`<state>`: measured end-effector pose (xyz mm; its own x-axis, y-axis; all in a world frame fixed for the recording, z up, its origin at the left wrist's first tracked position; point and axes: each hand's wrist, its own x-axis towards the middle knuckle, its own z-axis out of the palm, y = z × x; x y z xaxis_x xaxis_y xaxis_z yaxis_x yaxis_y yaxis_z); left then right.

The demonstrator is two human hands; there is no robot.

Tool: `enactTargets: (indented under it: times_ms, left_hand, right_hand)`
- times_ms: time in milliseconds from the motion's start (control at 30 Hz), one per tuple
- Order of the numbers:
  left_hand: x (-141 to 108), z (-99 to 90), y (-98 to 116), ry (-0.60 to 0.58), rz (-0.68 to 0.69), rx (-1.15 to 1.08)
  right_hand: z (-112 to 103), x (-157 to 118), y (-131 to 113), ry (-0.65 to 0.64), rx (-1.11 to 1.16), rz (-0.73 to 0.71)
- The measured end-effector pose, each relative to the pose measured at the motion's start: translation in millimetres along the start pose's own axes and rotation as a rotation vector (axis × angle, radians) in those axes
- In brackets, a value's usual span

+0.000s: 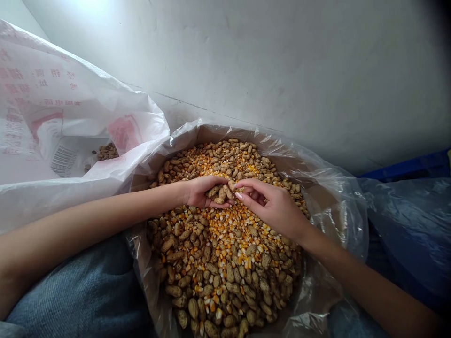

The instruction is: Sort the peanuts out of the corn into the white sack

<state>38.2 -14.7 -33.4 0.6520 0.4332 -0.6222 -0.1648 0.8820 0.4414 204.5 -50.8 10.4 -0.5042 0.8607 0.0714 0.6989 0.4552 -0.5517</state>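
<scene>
Left hand: The person's left hand (202, 191) reaches in over the box, palm cupped and fingers curled around a small handful of unshelled peanuts (221, 191).
Right hand: The right hand (276, 202) meets it from the other side, fingers bent, thumb and forefinger tips at the edge of the handful; whether they grip a peanut cannot be told.
Peanuts and corn: Just below the hands spreads a bed of loose corn kernels (227, 230), yellow, orange and white, mixed with peanuts in the shell (193, 307), which lie thickest toward the near side and around the edges.
Box: The mix fills the bottom of a brown-walled box (322, 199), lined with a clear plastic liner (352, 206) whose crumpled folds spill over the rim and catch the light.
Sack: Beside the box, on the left, gapes a white sack (88, 117), its red print and characters reading backwards; near a barcode (64, 159), more peanuts (107, 151) show inside.
Room: A plain pale wall (282, 61), faintly scuffed and marked by a thin dark line, rises behind, brightest at upper left and shadowed toward the right.
Right edge: A blue plastic object (416, 166) stands near the wall, with clear plastic sheeting (412, 211) before it.
Foreground: Blue denim (81, 291) covers the person's leg, close against the box.
</scene>
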Motion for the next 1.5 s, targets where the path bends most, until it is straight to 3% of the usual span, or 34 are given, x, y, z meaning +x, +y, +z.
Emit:
enactTargets:
  times_ms: [100, 200, 333, 467, 667, 833, 933, 1300, 1500]
  left_hand:
    - [-1.0, 0.9, 0.6, 0.006, 0.000, -0.006]
    - [-2.1, 1.5, 0.7, 0.021, -0.010, -0.003]
    - [-3.1, 1.6, 0.5, 0.044, -0.020, -0.005]
    - [-2.0, -0.5, 0.2, 0.035, -0.019, -0.006]
    - [1.5, -4.4, -0.1, -0.004, -0.027, -0.002]
    - [-0.9, 2.8, -1.1, 0.019, 0.011, -0.011]
    - [-2.9, 7.8, -1.9, -0.011, 0.032, -0.012]
    - [-4.0, 4.2, 3.2, -0.055, -0.017, -0.016]
    - [-33.3, 9.3, 32.3, -0.017, 0.201, -0.178]
  right_hand:
    - [-3.9, -0.7, -2.0, -0.067, -0.032, -0.091]
    - [-3.3, -1.5, -2.7, -0.310, -0.172, -0.193]
    - [7.7, -3.5, -1.0, -0.584, -0.533, -0.134]
    - [16.5, -7.3, -3.3, -0.652, -0.685, -0.120]
    - [1.1, -8.2, -11.8, -0.546, -0.492, -0.165]
    - [-8.8, 3.8, -15.9, -0.131, -0.314, -0.091]
    - [-3.3, 10.1, -16.1, 0.005, -0.299, -0.105]
    - [-0.5, 7.4, 3.7, -0.005, -0.053, -0.003]
    - [-3.8, 7.8, 5.4, -0.017, 0.092, 0.088]
